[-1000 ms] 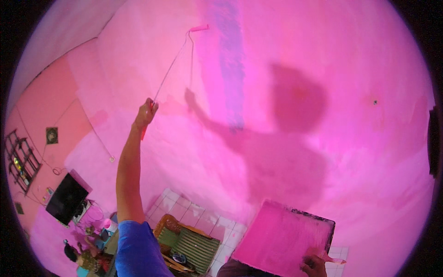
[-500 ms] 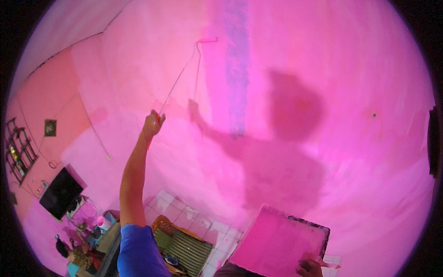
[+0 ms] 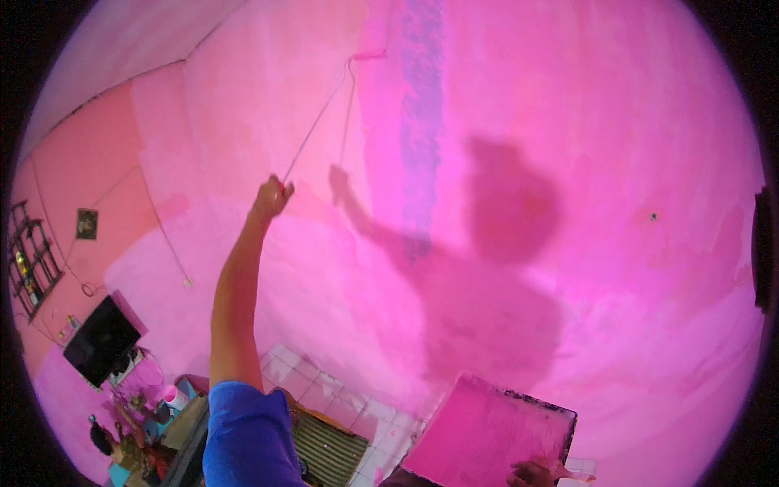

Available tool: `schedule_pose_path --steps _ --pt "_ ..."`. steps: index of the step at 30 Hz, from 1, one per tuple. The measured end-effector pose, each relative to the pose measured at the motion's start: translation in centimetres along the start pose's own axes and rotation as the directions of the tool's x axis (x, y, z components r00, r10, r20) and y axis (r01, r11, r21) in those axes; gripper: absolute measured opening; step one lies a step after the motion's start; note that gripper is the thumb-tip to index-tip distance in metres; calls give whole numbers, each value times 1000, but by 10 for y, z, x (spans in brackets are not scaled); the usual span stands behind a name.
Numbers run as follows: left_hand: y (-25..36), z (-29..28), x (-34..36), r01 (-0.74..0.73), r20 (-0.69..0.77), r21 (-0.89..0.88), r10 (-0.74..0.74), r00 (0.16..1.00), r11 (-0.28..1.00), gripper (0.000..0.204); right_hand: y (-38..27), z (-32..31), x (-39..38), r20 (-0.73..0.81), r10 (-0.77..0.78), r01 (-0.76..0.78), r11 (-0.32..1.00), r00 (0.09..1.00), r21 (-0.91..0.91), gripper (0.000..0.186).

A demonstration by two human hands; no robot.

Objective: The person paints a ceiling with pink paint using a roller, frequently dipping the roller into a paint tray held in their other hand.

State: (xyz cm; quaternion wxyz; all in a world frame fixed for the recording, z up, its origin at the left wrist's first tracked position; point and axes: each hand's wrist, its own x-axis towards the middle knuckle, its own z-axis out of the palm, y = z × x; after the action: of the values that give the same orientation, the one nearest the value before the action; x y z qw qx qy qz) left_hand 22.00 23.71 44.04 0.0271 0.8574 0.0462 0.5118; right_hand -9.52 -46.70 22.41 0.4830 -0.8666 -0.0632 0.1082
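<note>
The raised arm has swung lower and rightward, and the paint roller [image 3: 369, 55] now sits at upper centre on the pink wall [image 3: 617, 146]. The paint tray [image 3: 491, 434] is lower right, pinched by the right hand [image 3: 537, 473]; tilting it risks spills. The left hand [image 3: 272, 197] grips the handle closed.

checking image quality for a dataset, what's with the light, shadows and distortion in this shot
Head view: strong pink cast everywhere; a hard shadow of the person falls on the wall, echoing the raised left hand and the roller; fisheye bends the wall edges, with black corners; the paint tray looks sharp.
</note>
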Motion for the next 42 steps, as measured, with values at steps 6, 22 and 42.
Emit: schedule_pose_path --steps 6,22,42 --pt "1 39 -130 157 129 -208 -131 983 965 36 36 -1 -5 9 19 -20 998 1000 57 29" --pt "-38 37 -158 43 170 -62 -32 985 997 34 34 11 -1 28 17 -15 997 999 -81 30" --pt "9 3 -13 170 19 -184 -170 985 968 39 25 15 8 73 53 -47 996 996 -79 32"
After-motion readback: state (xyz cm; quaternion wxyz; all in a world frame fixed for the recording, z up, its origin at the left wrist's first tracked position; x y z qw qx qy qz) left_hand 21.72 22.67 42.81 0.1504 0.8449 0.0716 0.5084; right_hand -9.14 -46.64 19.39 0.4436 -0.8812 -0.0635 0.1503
